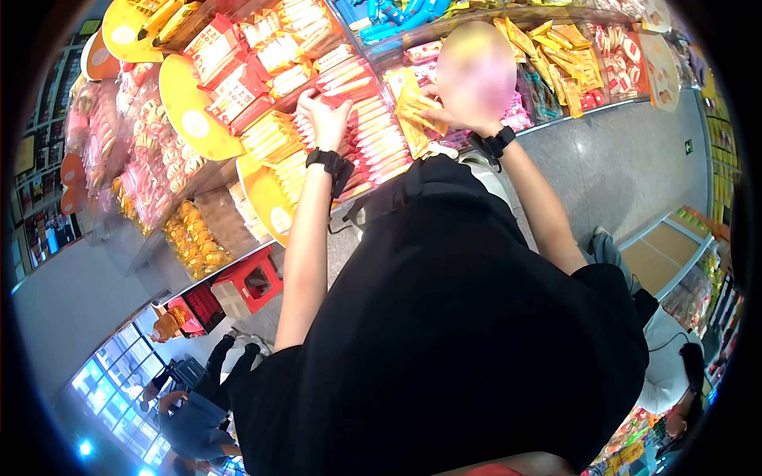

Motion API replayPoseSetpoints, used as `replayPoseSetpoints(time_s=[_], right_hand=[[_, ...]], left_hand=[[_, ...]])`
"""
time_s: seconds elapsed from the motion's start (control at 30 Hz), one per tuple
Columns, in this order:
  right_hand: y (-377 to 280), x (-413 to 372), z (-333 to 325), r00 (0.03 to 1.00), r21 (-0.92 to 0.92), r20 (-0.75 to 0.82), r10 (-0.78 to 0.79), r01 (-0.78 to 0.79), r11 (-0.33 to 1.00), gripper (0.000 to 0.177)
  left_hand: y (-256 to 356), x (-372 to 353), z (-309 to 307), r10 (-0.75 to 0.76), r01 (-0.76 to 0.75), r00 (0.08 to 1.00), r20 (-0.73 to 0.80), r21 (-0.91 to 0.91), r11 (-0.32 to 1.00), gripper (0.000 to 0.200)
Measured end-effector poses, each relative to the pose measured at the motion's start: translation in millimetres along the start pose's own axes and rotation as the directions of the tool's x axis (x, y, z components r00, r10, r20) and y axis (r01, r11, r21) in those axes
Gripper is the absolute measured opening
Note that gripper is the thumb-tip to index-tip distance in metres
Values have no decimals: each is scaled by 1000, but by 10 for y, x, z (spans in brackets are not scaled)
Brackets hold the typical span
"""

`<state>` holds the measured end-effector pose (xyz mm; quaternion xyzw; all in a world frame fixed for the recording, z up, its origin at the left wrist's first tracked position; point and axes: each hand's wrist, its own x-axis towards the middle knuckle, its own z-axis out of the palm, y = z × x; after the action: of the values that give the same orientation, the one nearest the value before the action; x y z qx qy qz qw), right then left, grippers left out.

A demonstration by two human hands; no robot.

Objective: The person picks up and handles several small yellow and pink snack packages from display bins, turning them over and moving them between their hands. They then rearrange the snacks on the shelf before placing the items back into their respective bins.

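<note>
My left hand (pixel 327 123) reaches into a row of small red-and-white snack packets (pixel 369 131), its fingers and thumb closed around a red packet (pixel 336 101). To its right, my right hand (pixel 462 119) grips a yellow snack packet (pixel 414 111) over the neighbouring compartment. A blurred oval patch covers part of that hand and the goods behind it. Both wrists wear black bands. Yellow packets (pixel 274 139) lie just left of my left hand, below larger red bags (pixel 230 87).
Yellow rounded signs (pixel 190 107) stick out along the display's left edge. Blue-wrapped sweets (pixel 397 20) fill a bin at the back. A red stool (pixel 255 282) stands at lower left. Other people (pixel 194 420) are at lower left, and another (pixel 667 357) at right.
</note>
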<state>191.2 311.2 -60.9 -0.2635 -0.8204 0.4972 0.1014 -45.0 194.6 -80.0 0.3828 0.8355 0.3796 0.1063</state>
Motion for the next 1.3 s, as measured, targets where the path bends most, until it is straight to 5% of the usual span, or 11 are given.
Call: replayPoseSetpoints(time_s=[0.17, 0.23, 0.43, 0.53, 0.63, 0.73, 0.83, 0.97, 1.07, 1.17, 1.3], right_hand=[[-115, 14, 9, 999, 116, 40, -7, 3, 993, 31], [-386, 12, -18, 985, 329, 86, -152, 116, 937, 28], [-295, 47, -527, 994, 254, -96, -53, 76, 964, 23], [134, 41, -1086, 703, -566, -614, -359, -75, 821, 33], [636, 6, -1179, 622, -599, -772, -130, -646, 473, 66], [1379, 139, -1306, 674, -281, -642, 367, -652, 704, 63], [1091, 119, -1366, 593, -235, -725, 351, -692, 682, 45], [418, -58, -1309, 612, -287, -774, 163, -567, 772, 37], [211, -99, -933, 620, -262, -765, -175, -51, 964, 29], [-569, -235, -495, 877, -446, -420, -232, 23, 895, 32], [-967, -194, -189, 862, -593, -251, -440, 223, 774, 51]], left_hand=[[583, -147, -328, 183, -174, 936, 302, -54, 983, 80], [1102, -315, -527, 18, 300, 744, 668, -358, 884, 57], [1068, -322, -409, 59, 294, 703, 709, -365, 883, 23], [890, -387, -343, 35, 293, 733, 680, -361, 886, 22], [799, -465, -234, 38, 289, 769, 638, -400, 870, 21], [920, -530, -234, 33, 341, 742, 669, -420, 841, 22], [909, -552, -227, 29, 349, 752, 658, -436, 829, 21], [902, -504, -227, -78, 527, 722, 688, -472, 707, 31], [946, -451, -187, -120, 633, 694, 710, -521, 572, 30], [1177, -334, -161, -50, 660, 690, 722, -599, 453, 26], [1149, -247, -283, 23, 841, 516, 856, -512, 177, 42]])
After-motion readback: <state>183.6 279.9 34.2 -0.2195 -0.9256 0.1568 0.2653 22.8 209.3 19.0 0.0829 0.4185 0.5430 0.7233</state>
